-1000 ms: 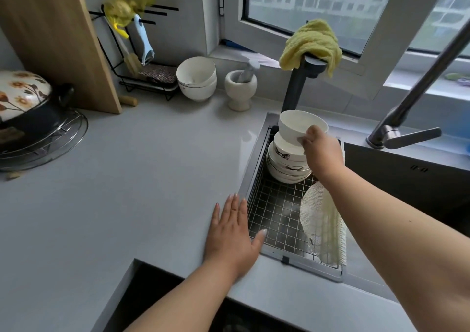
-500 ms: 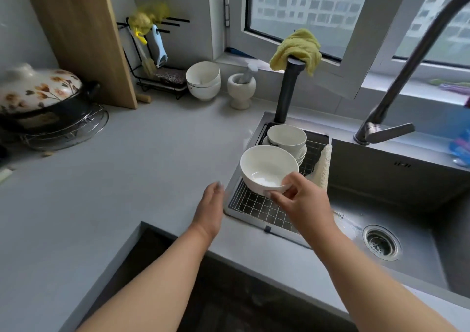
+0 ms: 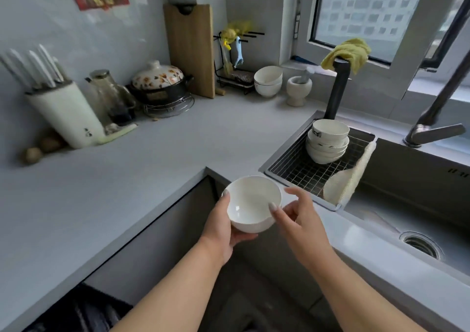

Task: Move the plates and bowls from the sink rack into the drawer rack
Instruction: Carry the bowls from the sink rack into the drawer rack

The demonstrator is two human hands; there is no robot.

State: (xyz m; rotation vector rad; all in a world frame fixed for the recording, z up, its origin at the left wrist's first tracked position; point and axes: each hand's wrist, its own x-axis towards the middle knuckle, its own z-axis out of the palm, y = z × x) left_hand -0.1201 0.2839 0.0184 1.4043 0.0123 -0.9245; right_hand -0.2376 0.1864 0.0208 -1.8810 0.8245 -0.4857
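A plain white bowl (image 3: 250, 203) is held in front of the counter corner, over the dark gap below. My left hand (image 3: 223, 227) cups it from underneath, thumb on the left rim. My right hand (image 3: 301, 219) is beside its right rim, fingers spread, one fingertip touching the rim. A stack of white bowls (image 3: 328, 141) stands at the far end of the wire sink rack (image 3: 300, 172). A pale mesh cloth (image 3: 346, 181) lies over the rack's right edge. The drawer rack is not visible.
Two stacked white bowls (image 3: 268, 81) and a mortar with pestle (image 3: 298, 88) stand by the window. A knife block (image 3: 63, 113), glass jar (image 3: 112, 95), flowered pot (image 3: 159, 82) and cutting board (image 3: 190, 49) line the back wall. The sink basin (image 3: 407, 230) and tap (image 3: 437, 128) are right.
The bowl came off the stack in the rack and travelled toward me past the counter edge. My left hand left the counter and took it from below; my right hand's grip loosened.
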